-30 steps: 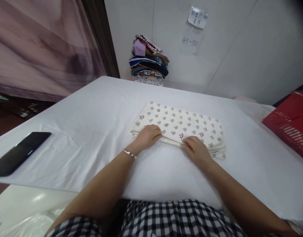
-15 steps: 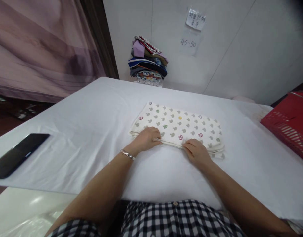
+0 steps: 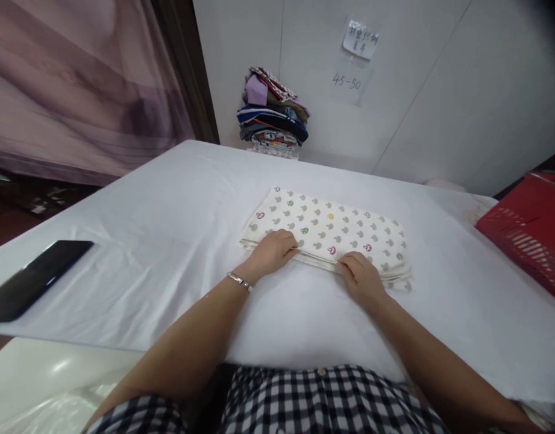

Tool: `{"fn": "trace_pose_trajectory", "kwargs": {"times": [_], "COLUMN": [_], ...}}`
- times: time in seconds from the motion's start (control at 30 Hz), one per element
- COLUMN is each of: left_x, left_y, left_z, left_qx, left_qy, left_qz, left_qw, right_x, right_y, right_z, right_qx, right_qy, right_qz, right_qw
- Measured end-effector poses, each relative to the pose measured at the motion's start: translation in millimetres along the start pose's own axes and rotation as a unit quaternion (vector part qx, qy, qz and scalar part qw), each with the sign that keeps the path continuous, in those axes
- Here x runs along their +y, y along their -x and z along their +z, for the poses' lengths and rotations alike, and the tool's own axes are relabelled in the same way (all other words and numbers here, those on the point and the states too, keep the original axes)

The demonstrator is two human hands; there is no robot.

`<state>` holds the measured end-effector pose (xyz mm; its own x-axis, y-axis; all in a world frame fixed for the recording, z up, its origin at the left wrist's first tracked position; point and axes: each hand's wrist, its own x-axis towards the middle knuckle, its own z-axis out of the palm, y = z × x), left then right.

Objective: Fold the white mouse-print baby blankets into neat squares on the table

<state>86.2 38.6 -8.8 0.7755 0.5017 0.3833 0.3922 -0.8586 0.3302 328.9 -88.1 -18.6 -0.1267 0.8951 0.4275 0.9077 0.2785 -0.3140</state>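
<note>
Head view: hands still pinch cloth edge.

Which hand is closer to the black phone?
Left. The left hand holds the near edge of the patterned cloth, toward the phone; the right hand holds that edge farther right.

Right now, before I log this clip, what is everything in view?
cream mushroom-print folded cloth: one, cream, table centre
white cloth-covered table: one, white, foreground
flat black phone: one, black, table's left edge
stack of folded clothes: one, multicoloured, far edge
red slatted plastic basket: one, red, right
white paper note: one, white, wall
mauve curtain: one, mauve, left
silver bracelet: one, silver, left wrist
left hand: one, pinching cloth's near edge
right hand: one, same edge
</note>
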Motion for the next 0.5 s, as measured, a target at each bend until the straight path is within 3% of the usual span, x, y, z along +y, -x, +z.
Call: {"fn": "trace_pose_trajectory", "kwargs": {"times": [0.1,0.27,0.5], "left_x": [2.6,5.2,6.0], "left_y": [-0.8,-1.4,-1.2], "left_z": [-0.2,0.1,1.5], "left_qx": [0.014,-0.013,-0.008], "left_qy": [-0.022,-0.036,-0.043], "left_qz": [-0.003,0.003,0.006], "left_qw": [1.000,0.999,0.999], "right_x": [1.9,4.5,3.0], "right_y": [-0.2,0.6,1.2], "right_z": [3.5,5.8,5.8], "right_qx": [0.026,0.017,0.034], "right_qy": [0.019,0.049,0.059], "right_qz": [-0.022,-0.082,-0.091], "right_qw": [0.999,0.995,0.994]}}
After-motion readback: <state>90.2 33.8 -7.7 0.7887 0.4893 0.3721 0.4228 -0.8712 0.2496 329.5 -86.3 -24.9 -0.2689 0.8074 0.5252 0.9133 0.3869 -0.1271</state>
